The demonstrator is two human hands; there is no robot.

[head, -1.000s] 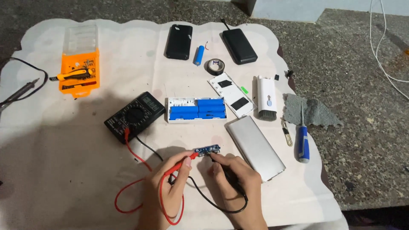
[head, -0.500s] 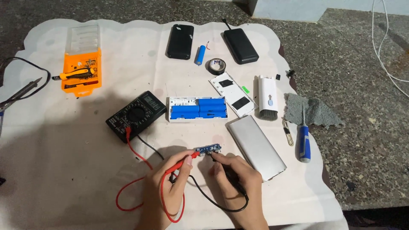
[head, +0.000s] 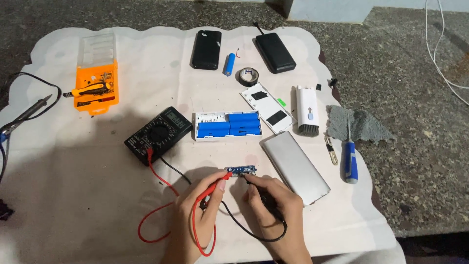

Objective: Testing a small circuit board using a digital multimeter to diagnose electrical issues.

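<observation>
My left hand [head: 198, 211] grips a red test probe [head: 216, 185] whose tip rests on the left end of a small blue circuit board [head: 241, 170]. My right hand [head: 273, 209] holds a black test probe [head: 261, 193] against the board's right part. Red and black leads run back from the probes to a black multimeter [head: 158, 134] lying up and to the left. Just above the board sits a white tray of blue battery cells [head: 227, 125].
A silver metal casing [head: 295, 166] lies right of my right hand, a blue-handled screwdriver [head: 350, 159] and grey cloth [head: 358, 124] beyond. An orange parts box [head: 96, 83] and soldering iron [head: 27, 113] are at left. Two black power banks, tape roll [head: 248, 76] at the back.
Both hands stay on the probes at the board; the view has shifted slightly, nothing else has moved.
</observation>
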